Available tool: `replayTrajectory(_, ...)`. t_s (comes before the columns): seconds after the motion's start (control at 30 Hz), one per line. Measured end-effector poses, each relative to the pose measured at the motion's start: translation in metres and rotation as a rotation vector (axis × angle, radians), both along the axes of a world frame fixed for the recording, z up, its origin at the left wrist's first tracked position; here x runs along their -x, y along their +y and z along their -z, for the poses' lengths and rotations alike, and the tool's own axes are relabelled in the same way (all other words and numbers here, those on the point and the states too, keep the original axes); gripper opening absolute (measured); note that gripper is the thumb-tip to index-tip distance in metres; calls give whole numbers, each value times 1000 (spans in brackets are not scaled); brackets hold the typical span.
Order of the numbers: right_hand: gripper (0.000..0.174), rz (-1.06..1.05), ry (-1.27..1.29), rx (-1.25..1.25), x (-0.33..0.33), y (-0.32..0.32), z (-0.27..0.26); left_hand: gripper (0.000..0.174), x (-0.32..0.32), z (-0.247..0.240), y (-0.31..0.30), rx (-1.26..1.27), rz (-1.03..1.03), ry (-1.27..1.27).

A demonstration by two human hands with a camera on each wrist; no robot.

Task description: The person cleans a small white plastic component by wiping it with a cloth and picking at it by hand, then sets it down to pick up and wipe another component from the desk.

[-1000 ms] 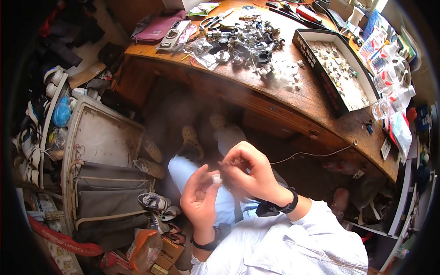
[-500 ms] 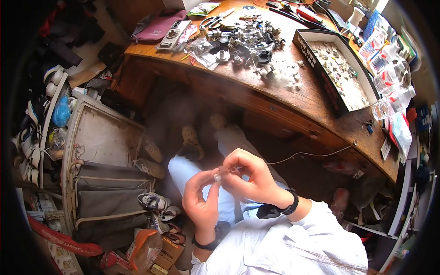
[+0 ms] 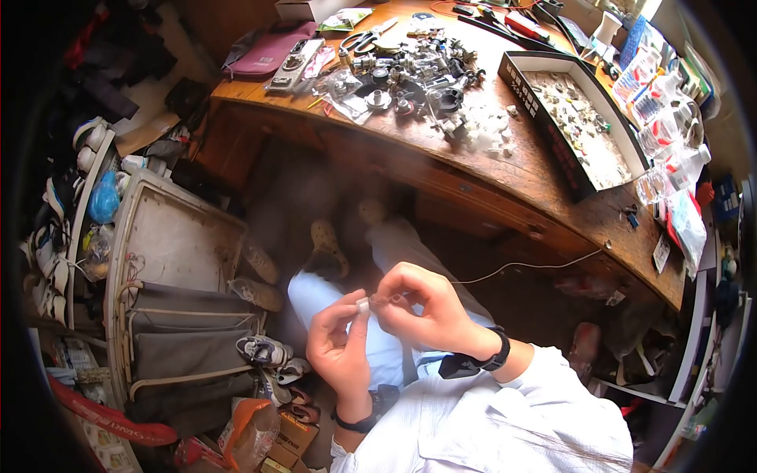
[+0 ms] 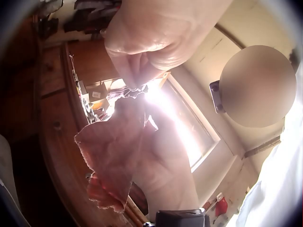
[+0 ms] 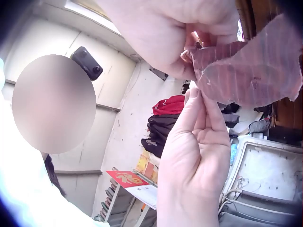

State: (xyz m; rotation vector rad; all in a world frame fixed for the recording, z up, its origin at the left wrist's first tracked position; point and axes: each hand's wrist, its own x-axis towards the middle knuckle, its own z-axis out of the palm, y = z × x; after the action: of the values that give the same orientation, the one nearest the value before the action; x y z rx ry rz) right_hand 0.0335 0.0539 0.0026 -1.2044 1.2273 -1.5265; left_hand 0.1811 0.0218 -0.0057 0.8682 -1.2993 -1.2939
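One small white piece is pinched between the thumb and fingertips of the left hand. It is held over the lap, below the edge of the wooden surface. A reddish cloth scrap is gripped by the right hand and brought against the piece. On the surface, a heap of small metal parts, scissors and a black tray are spread. Shoes are scattered on the floor.
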Motion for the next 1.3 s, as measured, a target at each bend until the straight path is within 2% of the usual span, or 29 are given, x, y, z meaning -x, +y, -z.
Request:
replayTrajectory(0.1, 7, -10, -48, 7, 1, 0, -2, 18, 0, 1, 0, -22, -12, 23)
replayTrajectory(0.27, 8, 1, -2, 27, 5, -1, 3, 15, 1, -1, 0, -49, 95, 44)
replayTrajectory(0.53, 9, 0, -11, 28, 6, 0, 0, 15, 2, 0, 0, -37, 81, 30)
replayTrajectory(0.6, 9, -64, -199, -32, 5, 0, 0, 15, 3, 0, -1, -37, 58, 40)
replayTrajectory(0.7, 11, -136, -342, -53, 6, 0, 4, 15, 2, 0, -1, -39, 36, 29)
replayTrajectory(0.93, 18, -188, -357, -116, 9, -1, 4, 16, 1, 2, -1, -36, 45, 43)
replayTrajectory(1.0, 20, -134, -312, -91, 6, -2, 5, 16, 2, 0, -1, -39, 46, 50)
replayTrajectory(1.23, 15, -177, -305, -73, 6, -1, 7, 16, 0, 2, -1, -29, 40, 37)
replayTrajectory(1.3, 12, -172, -393, -94, 4, 0, 4, 16, 0, 2, -1, -29, 43, 38)
